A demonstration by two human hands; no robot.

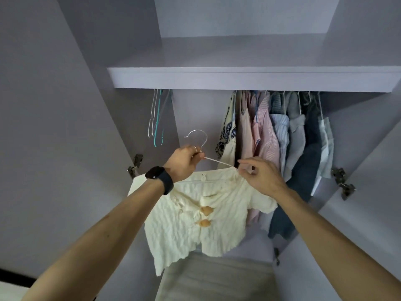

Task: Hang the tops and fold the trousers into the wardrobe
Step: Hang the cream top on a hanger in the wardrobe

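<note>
Lilac wardrobe is standing open. Cream ribbed button-front top is hanging before it, below the shelf. Thin white wire hanger is lying crosswise, hook pointing up. Left grip is pinching its neck, nearest the hook; right grip is pinching the top's shoulder.

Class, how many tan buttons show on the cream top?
2: one tan button at centre front of the cream top, the other below it; more may be hidden.
</note>
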